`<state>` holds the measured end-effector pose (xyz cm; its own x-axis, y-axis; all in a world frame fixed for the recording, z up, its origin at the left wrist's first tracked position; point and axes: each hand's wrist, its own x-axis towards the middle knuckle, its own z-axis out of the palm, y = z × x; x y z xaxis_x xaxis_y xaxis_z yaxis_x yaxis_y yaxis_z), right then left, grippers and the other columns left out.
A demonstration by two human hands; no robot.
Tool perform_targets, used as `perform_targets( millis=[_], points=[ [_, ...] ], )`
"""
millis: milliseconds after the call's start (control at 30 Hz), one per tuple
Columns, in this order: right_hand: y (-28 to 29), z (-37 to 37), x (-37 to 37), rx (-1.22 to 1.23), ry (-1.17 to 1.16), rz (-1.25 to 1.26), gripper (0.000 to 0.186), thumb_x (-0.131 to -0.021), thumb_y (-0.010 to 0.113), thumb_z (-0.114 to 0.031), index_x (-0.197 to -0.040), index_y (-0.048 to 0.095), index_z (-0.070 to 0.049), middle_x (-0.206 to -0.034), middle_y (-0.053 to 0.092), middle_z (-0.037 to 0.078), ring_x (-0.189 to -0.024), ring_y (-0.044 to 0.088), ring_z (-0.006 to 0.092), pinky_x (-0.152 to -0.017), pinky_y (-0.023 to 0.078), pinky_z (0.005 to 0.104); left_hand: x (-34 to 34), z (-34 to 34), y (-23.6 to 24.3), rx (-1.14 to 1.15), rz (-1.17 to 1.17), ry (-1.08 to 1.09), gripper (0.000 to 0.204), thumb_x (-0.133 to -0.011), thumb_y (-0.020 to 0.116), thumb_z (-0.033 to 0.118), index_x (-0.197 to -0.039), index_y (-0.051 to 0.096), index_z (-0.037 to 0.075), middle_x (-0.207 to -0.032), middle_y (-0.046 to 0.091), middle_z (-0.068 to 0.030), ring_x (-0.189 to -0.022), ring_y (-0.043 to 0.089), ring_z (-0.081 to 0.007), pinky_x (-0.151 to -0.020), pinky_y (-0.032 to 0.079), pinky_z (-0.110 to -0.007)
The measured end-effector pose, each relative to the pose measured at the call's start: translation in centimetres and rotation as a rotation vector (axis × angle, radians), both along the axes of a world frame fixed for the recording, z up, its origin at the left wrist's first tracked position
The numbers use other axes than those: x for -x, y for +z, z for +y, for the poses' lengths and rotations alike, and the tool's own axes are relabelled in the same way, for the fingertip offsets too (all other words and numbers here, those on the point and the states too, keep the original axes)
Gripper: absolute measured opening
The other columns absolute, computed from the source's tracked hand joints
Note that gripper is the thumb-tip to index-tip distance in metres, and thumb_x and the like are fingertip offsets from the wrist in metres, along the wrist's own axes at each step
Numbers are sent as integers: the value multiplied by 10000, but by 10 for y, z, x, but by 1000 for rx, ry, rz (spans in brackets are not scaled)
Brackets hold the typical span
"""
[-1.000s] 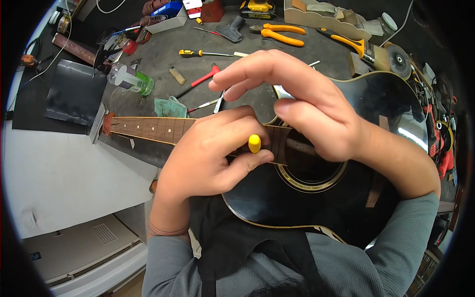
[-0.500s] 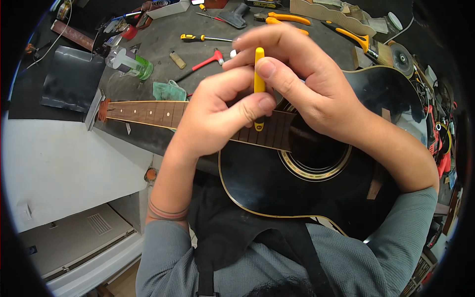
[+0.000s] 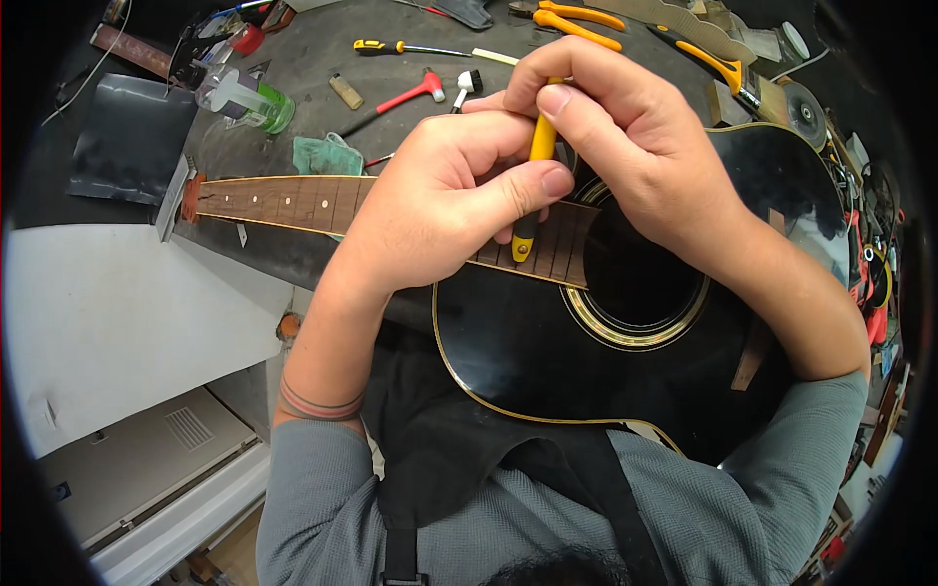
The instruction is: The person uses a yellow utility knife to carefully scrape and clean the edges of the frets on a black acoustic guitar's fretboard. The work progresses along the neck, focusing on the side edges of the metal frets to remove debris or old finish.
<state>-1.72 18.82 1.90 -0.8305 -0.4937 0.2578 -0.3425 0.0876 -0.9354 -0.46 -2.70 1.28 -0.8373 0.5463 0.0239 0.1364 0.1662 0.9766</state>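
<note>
A slim yellow-and-black handled tool (image 3: 543,142) stands tilted between my hands over the guitar's fretboard (image 3: 293,203); its exact kind does not show. My left hand (image 3: 454,200) closes around its middle, thumb laid across it. At its upper end my right hand (image 3: 630,142) is curled, with thumb and forefinger pinching it. The tool's rounded lower end sticks out below my left thumb, above the frets. Beneath lies a black acoustic guitar (image 3: 567,381) with a round soundhole (image 3: 645,283) and a brown bridge (image 3: 754,354). No strings show on it.
Behind the guitar lie a yellow-black screwdriver (image 3: 381,47), a red-handled hammer (image 3: 420,91), a white brush (image 3: 467,84), pliers (image 3: 576,21) and a green cloth (image 3: 327,156). A bottle (image 3: 278,109) stands left, a paintbrush (image 3: 723,70) right. The headstock end meets a metal piece (image 3: 174,200).
My right hand's stretched, blurred fingers have curled in around the tool's top. The tool has gone from nearly upright to leaning right at its upper end. The whole view has shifted slightly.
</note>
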Motion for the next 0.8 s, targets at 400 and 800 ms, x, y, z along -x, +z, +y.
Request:
perform_targets(
  millis=[400, 800],
  points=[
    [-5, -6, 3, 136, -10, 138, 297, -1142, 504, -125, -1308, 685, 42, -1343, 725, 183, -1288, 683, 263, -1122, 525, 375, 5, -3, -4, -155, -56, 0, 295, -990, 805, 240, -1113, 687, -1, -841, 736, -49, -580, 613, -39, -504, 461, -172],
    [2, 4, 8, -4, 6, -93, 343, -1140, 524, -167, -1368, 660, 50, -1224, 745, 124, -1100, 696, 173, -976, 561, 320, 10, 0, -1, -61, -139, -36, 267, -1013, 768, 265, -1079, 708, 13, -820, 715, -26, -561, 594, -24, -498, 451, -169]
  ],
)
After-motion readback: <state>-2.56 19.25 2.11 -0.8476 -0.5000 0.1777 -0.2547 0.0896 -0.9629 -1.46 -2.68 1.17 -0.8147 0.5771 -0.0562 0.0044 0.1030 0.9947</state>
